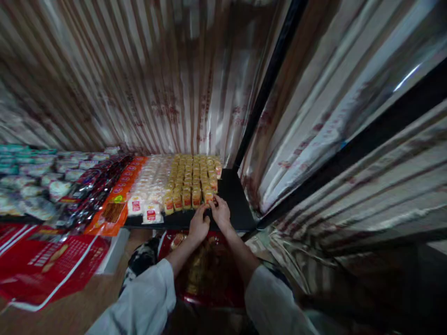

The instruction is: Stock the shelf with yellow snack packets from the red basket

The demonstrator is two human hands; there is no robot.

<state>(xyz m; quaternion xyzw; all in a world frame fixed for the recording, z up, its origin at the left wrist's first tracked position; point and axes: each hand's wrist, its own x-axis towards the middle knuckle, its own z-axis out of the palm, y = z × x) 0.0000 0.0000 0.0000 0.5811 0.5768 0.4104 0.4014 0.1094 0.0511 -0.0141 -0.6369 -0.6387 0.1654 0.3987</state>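
On a black shelf (233, 200) stand rows of small yellow wrapped snack packets with red labels (186, 197). Both of my hands meet at the packet on the front right end (208, 197). My right hand (221, 213) has its fingers closed at the packet's right side. Against its lower front, my left hand (199, 226) pinches with thumb and fingers; exactly where each fingertip grips is hard to see. Below my forearms is a shiny red container (226, 293), with dim yellowish packets (195, 274) inside.
Left of the yellow rows lie white wrapped packets (152, 214), orange packs (111, 214), dark glossy packs (91, 186) and pale round packs (59, 188). A large red bag (52, 260) hangs at lower left. Black posts (268, 79) and plastic-wrapped, striped sheeting (157, 83) stand behind.
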